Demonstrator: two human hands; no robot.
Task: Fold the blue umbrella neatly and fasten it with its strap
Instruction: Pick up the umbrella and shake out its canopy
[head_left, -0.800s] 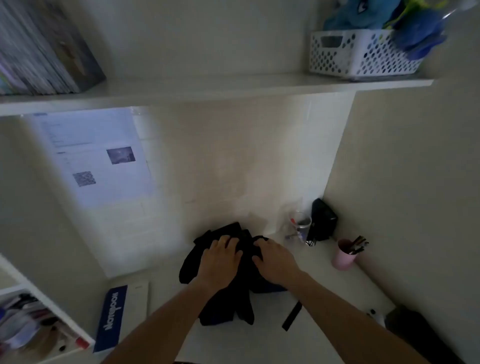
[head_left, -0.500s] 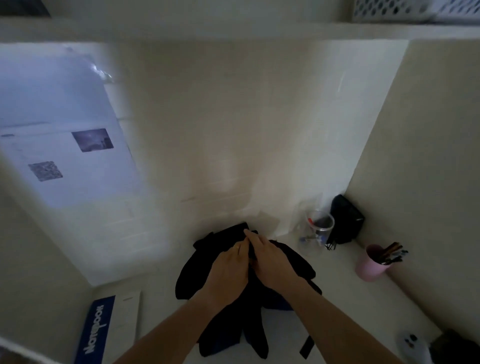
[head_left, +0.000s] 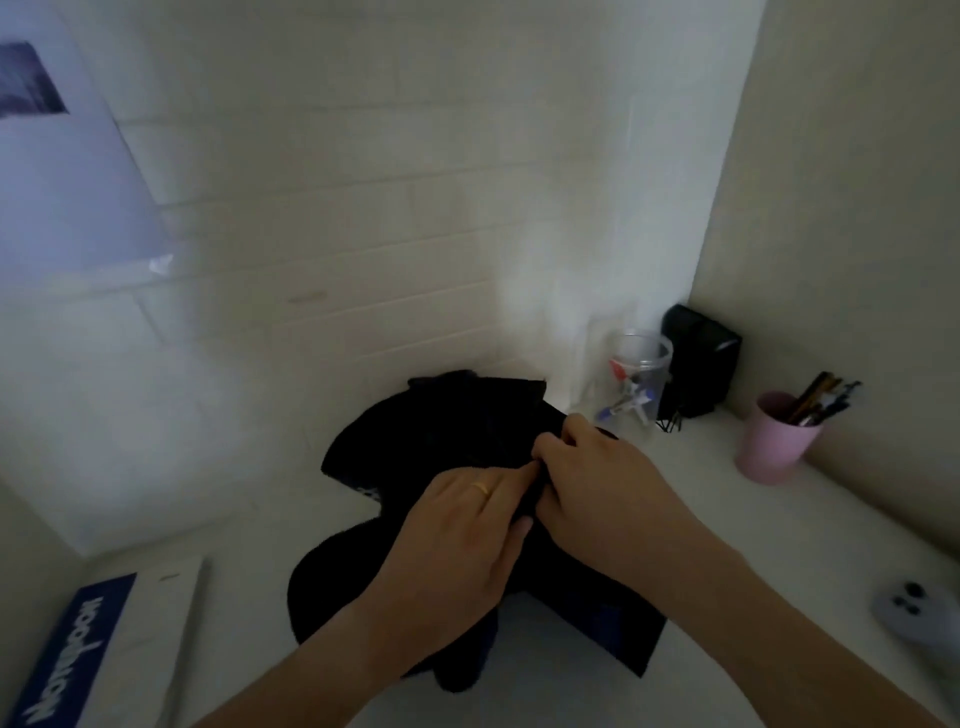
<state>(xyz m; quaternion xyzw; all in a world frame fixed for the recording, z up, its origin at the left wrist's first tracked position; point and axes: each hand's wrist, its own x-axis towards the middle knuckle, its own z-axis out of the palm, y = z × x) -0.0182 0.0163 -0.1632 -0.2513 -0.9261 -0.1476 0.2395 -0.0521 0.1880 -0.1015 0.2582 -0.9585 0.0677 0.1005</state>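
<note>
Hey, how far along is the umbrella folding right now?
Early stage. Done: the dark blue fabric umbrella lies collapsed on the white desk. In hand: the left hand presses the canopy while the right hand pinches a fold. Left: the loose, bunched panels need smoothing, rolling and strapping.

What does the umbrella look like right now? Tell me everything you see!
The umbrella is a dark, almost black heap of soft, crumpled cloth with bits of blue showing low down. It lies loose and unfolded on the white desk near the wall. The left hand presses on its middle, and the right hand pinches a fold beside it. No strap shows clearly.
</note>
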